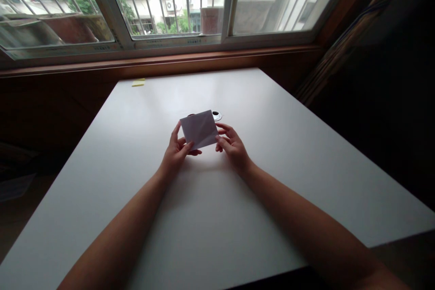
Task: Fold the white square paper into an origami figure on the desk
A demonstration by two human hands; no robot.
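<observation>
White table [210,208] below window [228,0]. Grey paper [199,130] held up over table's middle, tilted. Left hand [175,152] clamps lower-left edge, thumb in front; right hand [235,148] pinches right edge, probably keeping paper flat, steady.

Beyond the far edge of a smooth white table [210,217], a grey-framed sliding window [229,4] admits daylight past upright metal bars [172,0], above a reddish-brown wooden sill [163,60]. Deep shadow fills the space right of the table.
</observation>
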